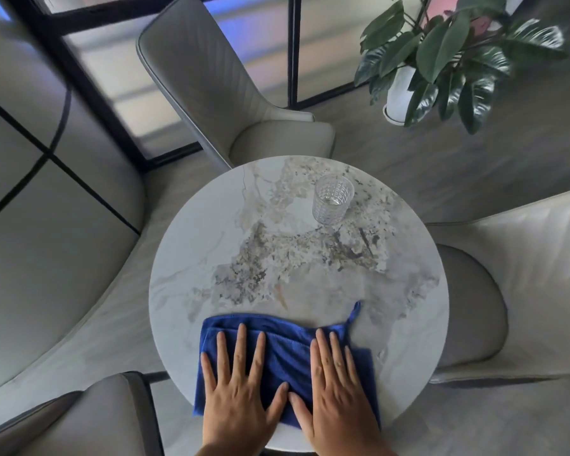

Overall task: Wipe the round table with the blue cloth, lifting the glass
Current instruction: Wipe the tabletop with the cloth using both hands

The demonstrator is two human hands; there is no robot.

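A round marble-patterned table [211, 258] fills the middle of the head view. The blue cloth [283, 353] lies folded on its near edge, a small loop sticking up at its far right corner. My left hand [241, 390] rests flat on the cloth's left part, fingers spread. My right hand [336, 393] lies flat on its right part, thumb almost touching the left thumb. A clear patterned glass [332, 199] stands upright on the far right side of the table, well away from both hands.
Grey padded chairs surround the table: one at the far side [277, 139], one at the right [507, 274], one at the near left [89, 419]. A curved bench [63, 274] runs along the left. A potted plant [441, 57] stands on the floor at the far right.
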